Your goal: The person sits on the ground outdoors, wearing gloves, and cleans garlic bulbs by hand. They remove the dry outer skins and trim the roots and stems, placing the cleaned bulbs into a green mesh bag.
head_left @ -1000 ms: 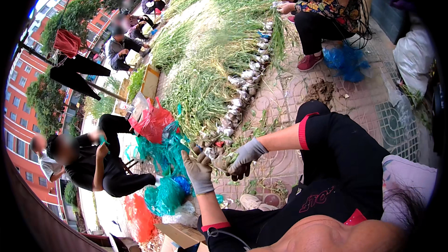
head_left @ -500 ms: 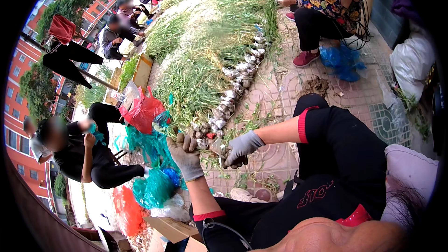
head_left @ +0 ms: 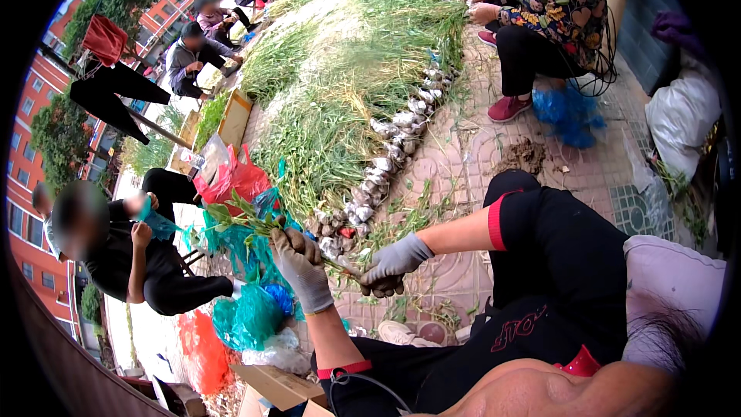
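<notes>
A leafy green plant [head_left: 245, 221] lies across both my hands, its leaves at the left and its bare stem running to the right. My left hand [head_left: 302, 266], in a dirty grey work glove, is closed round the upper stem. My right hand [head_left: 395, 262], gloved alike, has its fingers closed at the stem's lower end; that end is mostly hidden. Just beyond my hands begins a long heap of green plants [head_left: 309, 162]. Along its right edge runs a row of pale, wrapped root ends [head_left: 378, 174].
At left, a seated person [head_left: 127, 262] handles teal plastic by a red bag [head_left: 231, 181] and teal bags [head_left: 251, 316]. An open cardboard box [head_left: 278, 386] stands near me. Another seated person [head_left: 552, 11] and a blue bag [head_left: 567, 112] are at right on the paving [head_left: 463, 177].
A leafy plant now shows in my left hand, with its leaves spread to the left. My right hand has moved slightly down and left. The person at left has shifted the teal plastic.
</notes>
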The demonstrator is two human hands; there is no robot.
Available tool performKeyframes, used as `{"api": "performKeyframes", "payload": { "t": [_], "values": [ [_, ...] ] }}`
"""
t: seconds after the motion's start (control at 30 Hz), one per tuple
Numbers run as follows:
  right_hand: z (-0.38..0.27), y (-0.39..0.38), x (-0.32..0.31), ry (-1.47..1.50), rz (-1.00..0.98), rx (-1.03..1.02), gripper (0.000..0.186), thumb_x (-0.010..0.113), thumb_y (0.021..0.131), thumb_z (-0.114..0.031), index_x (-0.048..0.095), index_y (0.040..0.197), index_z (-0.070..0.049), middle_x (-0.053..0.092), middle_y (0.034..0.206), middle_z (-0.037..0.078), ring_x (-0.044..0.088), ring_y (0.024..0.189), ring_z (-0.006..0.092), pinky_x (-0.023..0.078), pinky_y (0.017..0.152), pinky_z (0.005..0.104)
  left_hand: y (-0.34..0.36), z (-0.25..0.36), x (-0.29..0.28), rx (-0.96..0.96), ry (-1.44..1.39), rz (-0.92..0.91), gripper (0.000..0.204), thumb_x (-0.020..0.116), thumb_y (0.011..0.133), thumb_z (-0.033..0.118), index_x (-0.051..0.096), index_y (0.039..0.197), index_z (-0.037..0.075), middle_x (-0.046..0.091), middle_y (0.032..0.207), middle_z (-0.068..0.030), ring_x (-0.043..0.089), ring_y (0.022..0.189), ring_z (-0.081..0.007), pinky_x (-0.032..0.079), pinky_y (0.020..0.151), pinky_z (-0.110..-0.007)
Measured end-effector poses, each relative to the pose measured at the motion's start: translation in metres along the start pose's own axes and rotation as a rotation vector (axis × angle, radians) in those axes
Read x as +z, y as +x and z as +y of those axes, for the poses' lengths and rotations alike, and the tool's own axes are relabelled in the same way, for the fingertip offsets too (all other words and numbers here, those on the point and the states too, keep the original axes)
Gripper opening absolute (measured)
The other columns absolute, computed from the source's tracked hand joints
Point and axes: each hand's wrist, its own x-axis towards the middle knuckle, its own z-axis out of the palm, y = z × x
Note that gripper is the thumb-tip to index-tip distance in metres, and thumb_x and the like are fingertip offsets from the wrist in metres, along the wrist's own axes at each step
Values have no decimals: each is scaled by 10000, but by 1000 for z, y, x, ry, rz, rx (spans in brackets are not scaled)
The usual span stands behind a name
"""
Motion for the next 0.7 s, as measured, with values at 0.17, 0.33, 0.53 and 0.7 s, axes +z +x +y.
{"api": "performKeyframes", "payload": {
  "t": [0.17,0.33,0.53,0.7],
  "values": [
    [4,5,0,-52,58,16,296,479,943,-389,576,983,-112,603,779,9,583,660,151,509,588,322,12,-1,-6,-99,-80,94,303,398,1009,348,480,1182,114,318,634,37,248,460,-61,214,399,-233],
    [8,2,6,-99,132,50,337,485,929,-415,577,1001,-99,634,830,45,619,713,162,542,628,361,30,-1,-41,-98,-178,24,302,391,1016,304,477,1200,82,251,630,41,197,459,-52,178,382,-215],
    [10,-6,9,-134,53,71,374,634,866,-415,656,900,-44,671,845,52,620,690,145,529,592,328,21,-2,-27,-13,-94,13,314,370,1024,242,445,1283,82,218,608,45,182,443,-48,168,359,-215],
    [8,-12,11,13,48,57,305,657,856,-376,657,893,-73,655,763,38,619,638,147,524,581,321,32,-5,-41,-41,-146,137,221,383,1016,246,487,1148,102,234,608,46,177,441,-51,166,369,-221]
  ]
}}
